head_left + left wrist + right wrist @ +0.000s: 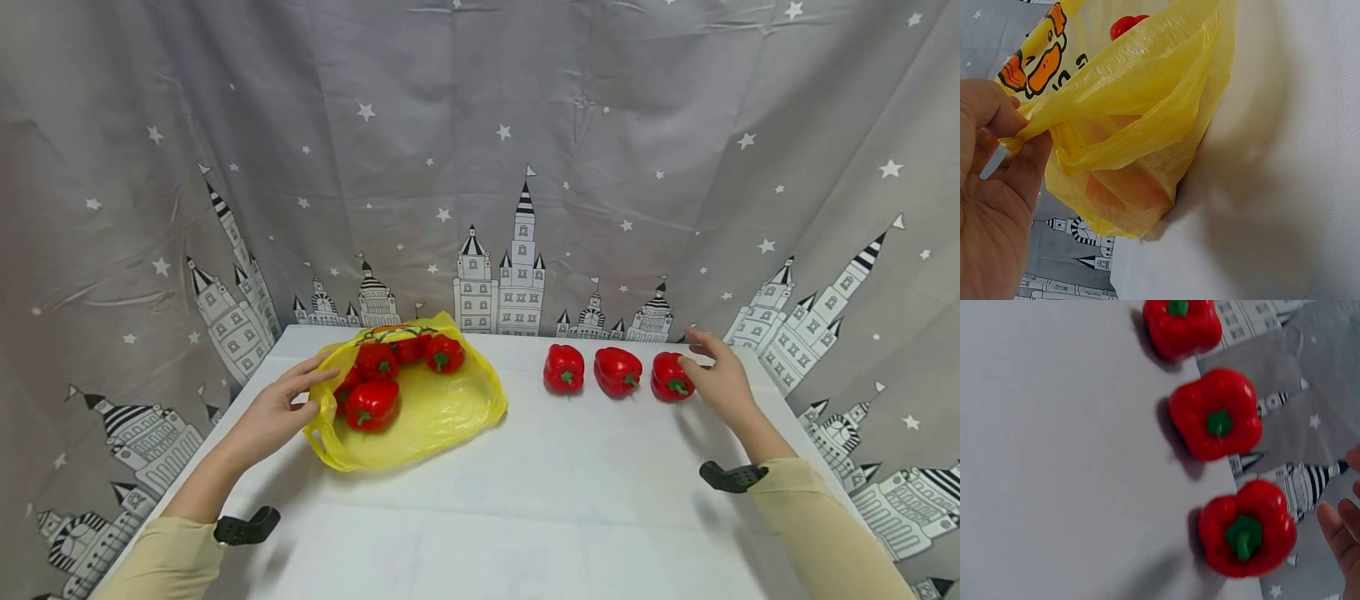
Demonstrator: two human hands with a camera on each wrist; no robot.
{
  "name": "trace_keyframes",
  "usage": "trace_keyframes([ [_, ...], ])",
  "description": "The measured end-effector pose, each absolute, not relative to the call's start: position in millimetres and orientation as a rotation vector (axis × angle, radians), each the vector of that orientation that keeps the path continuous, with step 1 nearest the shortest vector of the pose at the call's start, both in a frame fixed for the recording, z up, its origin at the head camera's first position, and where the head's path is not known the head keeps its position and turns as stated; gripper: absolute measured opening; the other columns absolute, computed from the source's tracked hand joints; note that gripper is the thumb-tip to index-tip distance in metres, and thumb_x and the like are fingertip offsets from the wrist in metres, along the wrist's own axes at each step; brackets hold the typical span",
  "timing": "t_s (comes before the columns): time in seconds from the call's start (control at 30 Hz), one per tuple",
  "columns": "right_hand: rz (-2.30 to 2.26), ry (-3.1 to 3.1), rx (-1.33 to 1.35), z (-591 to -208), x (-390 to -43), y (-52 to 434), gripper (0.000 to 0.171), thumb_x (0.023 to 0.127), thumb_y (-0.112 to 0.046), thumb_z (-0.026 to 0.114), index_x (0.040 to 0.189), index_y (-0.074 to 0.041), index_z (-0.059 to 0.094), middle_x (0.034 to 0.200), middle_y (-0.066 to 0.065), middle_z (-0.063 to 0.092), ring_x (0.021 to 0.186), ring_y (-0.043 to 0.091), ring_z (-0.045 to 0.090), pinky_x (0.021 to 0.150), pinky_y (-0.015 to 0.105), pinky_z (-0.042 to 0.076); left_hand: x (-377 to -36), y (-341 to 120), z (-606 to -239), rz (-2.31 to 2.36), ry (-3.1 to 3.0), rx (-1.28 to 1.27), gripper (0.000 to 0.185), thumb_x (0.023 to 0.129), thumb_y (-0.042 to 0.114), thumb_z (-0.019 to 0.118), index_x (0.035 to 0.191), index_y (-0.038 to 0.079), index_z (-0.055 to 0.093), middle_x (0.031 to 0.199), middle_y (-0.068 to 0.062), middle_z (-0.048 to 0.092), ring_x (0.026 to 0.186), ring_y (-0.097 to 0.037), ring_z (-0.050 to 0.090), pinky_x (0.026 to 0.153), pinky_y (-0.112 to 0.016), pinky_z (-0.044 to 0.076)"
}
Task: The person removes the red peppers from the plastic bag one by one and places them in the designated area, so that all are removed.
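Note:
At the left, a yellow plastic bag [442, 421] lies open-mouthed on the table with several red bell peppers [372, 403] inside. My left hand [277, 412] pinches the bag's edge between thumb and fingers; the left wrist view shows the gathered yellow plastic [1147, 94] and a printed duck face [1044, 69]. Three more red bell peppers stand in a row at the back right: a left one [563, 368], a middle one [617, 371] and a right one [671, 377]. My right hand [720, 387] hovers beside the right one, holding nothing, fingers loosely spread.
A white cloth covers the table [510, 500]. Behind it hangs a grey curtain [420, 117] printed with stars and castles, meeting the table's back edge close behind the row of peppers. Dark bands sit on both wrists.

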State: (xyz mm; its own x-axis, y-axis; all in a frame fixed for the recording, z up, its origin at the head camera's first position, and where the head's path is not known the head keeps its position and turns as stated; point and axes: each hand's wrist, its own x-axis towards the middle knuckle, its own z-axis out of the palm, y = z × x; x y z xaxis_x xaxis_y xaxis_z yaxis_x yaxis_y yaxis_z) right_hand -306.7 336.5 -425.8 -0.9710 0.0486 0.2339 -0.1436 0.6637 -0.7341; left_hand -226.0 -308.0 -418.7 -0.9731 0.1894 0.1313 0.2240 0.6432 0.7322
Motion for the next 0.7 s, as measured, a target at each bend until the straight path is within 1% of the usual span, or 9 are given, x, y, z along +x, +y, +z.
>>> trace_keyframes([
  [0.1,1.216,-2.61,0.138,-419,-303,318,0.059,0.102,-0.013,0.057,0.157,-0.005,0.038,0.153,0.025,0.042,0.137,0.045,0.042,0.106,0.062,0.042,-226,-309,-420,-1.26,-2.807,-0.353,0.05,0.096,0.002,0.054,0.145,0.006,0.057,0.168,-0.007,0.025,0.149,-0.04,0.027,0.107,-0.063,0.041],
  [0.17,1.221,-2.601,0.177,-416,-302,306,0.059,0.102,-0.012,0.059,0.157,-0.008,0.04,0.153,0.023,0.043,0.135,0.044,0.045,0.104,0.06,0.045,-226,-309,-420,-1.259,-2.807,-0.353,0.05,0.096,0.001,0.053,0.145,0.006,0.057,0.168,-0.008,0.025,0.148,-0.041,0.028,0.107,-0.064,0.04],
  [0.23,1.224,-2.604,0.21,-413,-300,295,0.059,0.101,-0.012,0.06,0.157,-0.011,0.04,0.153,0.022,0.043,0.133,0.043,0.047,0.1,0.059,0.049,-226,-309,-420,-1.26,-2.806,-0.353,0.05,0.096,0.001,0.053,0.145,0.005,0.057,0.168,-0.008,0.025,0.148,-0.041,0.029,0.107,-0.064,0.04],
  [0.33,1.245,-2.617,0.266,-412,-298,278,0.061,0.1,-0.012,0.062,0.157,-0.015,0.041,0.153,0.02,0.044,0.125,0.043,0.054,0.09,0.057,0.056,-225,-309,-419,-1.26,-2.803,-0.356,0.05,0.096,0.001,0.053,0.146,0.005,0.057,0.168,-0.008,0.025,0.147,-0.041,0.03,0.107,-0.064,0.039],
  [0.43,1.279,-2.618,0.344,-412,-297,263,0.064,0.098,-0.012,0.066,0.157,-0.017,0.042,0.152,0.019,0.045,0.125,0.041,0.054,0.087,0.054,0.058,-225,-309,-419,-1.255,-2.804,-0.355,0.05,0.096,0.001,0.053,0.146,0.006,0.057,0.168,-0.007,0.025,0.147,-0.041,0.03,0.107,-0.063,0.04],
  [0.57,1.307,-2.604,0.455,-414,-295,245,0.066,0.095,-0.012,0.071,0.155,-0.019,0.044,0.148,0.014,0.049,0.128,0.036,0.052,0.089,0.051,0.058,-225,-308,-419,-1.258,-2.805,-0.351,0.05,0.096,0.001,0.053,0.146,0.006,0.057,0.168,-0.006,0.025,0.147,-0.04,0.03,0.107,-0.062,0.041],
  [0.7,1.349,-2.583,0.558,-415,-290,224,0.065,0.095,-0.012,0.071,0.154,-0.019,0.046,0.146,0.013,0.051,0.126,0.035,0.055,0.09,0.048,0.058,-226,-308,-419,-1.267,-2.8,-0.358,0.05,0.097,0.002,0.053,0.146,0.006,0.057,0.168,-0.006,0.025,0.148,-0.04,0.03,0.107,-0.064,0.04],
])
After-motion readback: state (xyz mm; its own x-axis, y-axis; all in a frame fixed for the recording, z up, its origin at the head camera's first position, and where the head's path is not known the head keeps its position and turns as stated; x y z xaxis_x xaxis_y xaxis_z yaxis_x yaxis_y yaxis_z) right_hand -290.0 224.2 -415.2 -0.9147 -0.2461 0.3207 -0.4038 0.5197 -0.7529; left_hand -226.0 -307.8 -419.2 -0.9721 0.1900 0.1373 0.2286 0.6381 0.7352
